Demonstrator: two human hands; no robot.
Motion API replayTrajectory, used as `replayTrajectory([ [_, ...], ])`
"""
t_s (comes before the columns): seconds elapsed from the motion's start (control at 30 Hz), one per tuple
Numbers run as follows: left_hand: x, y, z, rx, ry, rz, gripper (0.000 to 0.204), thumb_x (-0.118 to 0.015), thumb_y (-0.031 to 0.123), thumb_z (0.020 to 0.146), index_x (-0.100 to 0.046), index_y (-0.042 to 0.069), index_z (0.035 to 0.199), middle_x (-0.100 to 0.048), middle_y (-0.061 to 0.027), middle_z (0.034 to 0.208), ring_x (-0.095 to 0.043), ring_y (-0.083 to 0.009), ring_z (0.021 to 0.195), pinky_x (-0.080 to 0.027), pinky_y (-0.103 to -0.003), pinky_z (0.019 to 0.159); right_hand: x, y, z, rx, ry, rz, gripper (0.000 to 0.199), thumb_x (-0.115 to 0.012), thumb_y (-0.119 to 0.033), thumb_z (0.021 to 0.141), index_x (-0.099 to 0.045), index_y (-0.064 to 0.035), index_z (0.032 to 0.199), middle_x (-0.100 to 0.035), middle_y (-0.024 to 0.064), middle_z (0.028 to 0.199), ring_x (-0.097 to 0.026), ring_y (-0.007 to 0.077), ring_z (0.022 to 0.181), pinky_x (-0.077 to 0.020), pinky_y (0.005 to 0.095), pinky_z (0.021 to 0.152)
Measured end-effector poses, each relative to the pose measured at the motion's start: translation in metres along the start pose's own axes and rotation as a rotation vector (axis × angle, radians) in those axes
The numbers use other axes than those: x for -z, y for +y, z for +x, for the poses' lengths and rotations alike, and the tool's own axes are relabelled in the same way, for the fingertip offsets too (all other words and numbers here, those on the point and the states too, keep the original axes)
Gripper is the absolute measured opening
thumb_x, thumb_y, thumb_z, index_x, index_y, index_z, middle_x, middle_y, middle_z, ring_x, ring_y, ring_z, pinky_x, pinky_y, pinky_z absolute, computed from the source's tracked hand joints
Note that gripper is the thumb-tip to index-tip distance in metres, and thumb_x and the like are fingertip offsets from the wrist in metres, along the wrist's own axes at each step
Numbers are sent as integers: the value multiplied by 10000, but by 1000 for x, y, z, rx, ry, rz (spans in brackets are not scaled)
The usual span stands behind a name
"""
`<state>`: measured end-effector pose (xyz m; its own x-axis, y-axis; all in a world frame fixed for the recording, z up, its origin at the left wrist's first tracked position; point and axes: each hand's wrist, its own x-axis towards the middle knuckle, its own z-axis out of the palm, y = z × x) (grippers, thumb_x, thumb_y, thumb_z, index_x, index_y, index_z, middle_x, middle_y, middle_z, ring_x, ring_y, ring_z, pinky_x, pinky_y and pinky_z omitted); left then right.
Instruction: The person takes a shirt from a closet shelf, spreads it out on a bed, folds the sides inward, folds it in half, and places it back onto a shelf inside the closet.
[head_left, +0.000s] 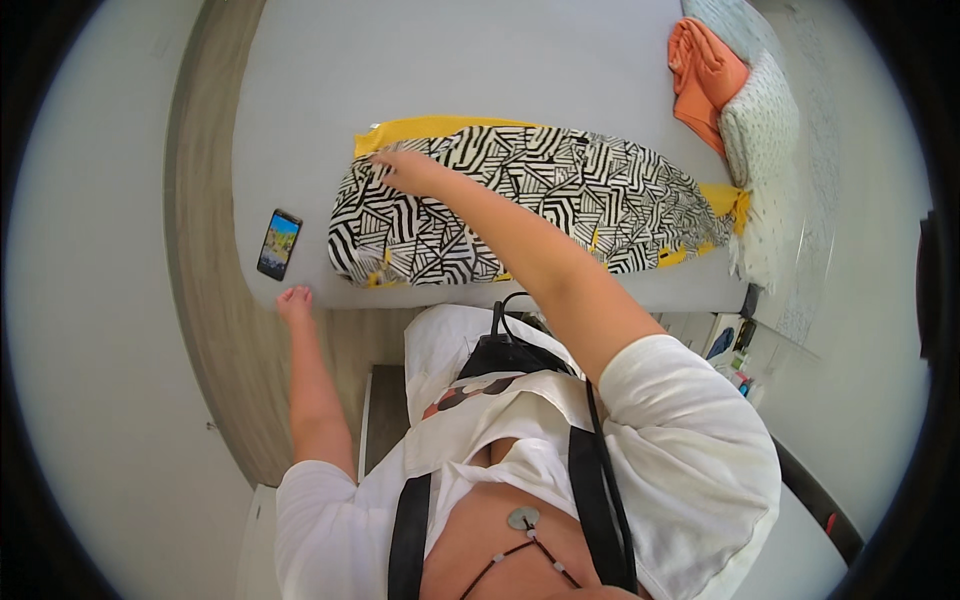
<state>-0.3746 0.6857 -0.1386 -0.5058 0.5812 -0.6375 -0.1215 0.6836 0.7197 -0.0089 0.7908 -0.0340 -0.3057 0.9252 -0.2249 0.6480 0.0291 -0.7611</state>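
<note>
On the bed (440, 60), patterned cloth (560, 185) lies under the right grip (405, 172).

A long black-and-white geometric-patterned cloth (570, 180) lies spread and lightly creased beneath the right hand (405, 172), its broad end ahead and rightward of the left hand (295, 301), a yellow strip (440, 127) just beyond the right fingers, its narrower, yellow-ended tip well to both hands' right.
</note>
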Motion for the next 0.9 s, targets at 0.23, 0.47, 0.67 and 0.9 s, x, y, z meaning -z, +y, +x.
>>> replayTrajectory([
  [0.23,-65,-35,-72,-107,-72,204,328,-547,69,715,-418,19,1012,-497,-44,824,-482,-112,668,-401,-231,520,45,73,-194,-424,-34,134,308,-520,-164,739,-530,-59,1028,-568,123,965,-538,263,893,-422,322,771],
  [0.47,-119,-74,-173,-169,-335,314,252,-535,66,734,-443,52,968,-511,-37,794,-505,-115,608,-411,-230,484,25,148,-413,-638,392,541,278,-540,-169,745,-545,-35,988,-570,76,793,-540,160,668,-438,289,613],
  [0.67,-169,-143,-287,-19,-448,354,218,-530,70,744,-460,64,951,-509,-31,802,-516,-126,615,-415,-217,472,4,187,-611,-965,589,998,291,-509,-193,793,-503,-71,1058,-561,15,847,-532,85,670,-422,220,518],
  [0.9,-286,-222,-461,-48,-730,523,272,-509,69,719,-437,22,977,-493,-43,735,-489,-121,571,-375,-226,430,5,220,-766,-970,945,1307,318,-534,-207,804,-469,-94,1093,-561,-5,915,-562,67,729,-439,168,544],
])
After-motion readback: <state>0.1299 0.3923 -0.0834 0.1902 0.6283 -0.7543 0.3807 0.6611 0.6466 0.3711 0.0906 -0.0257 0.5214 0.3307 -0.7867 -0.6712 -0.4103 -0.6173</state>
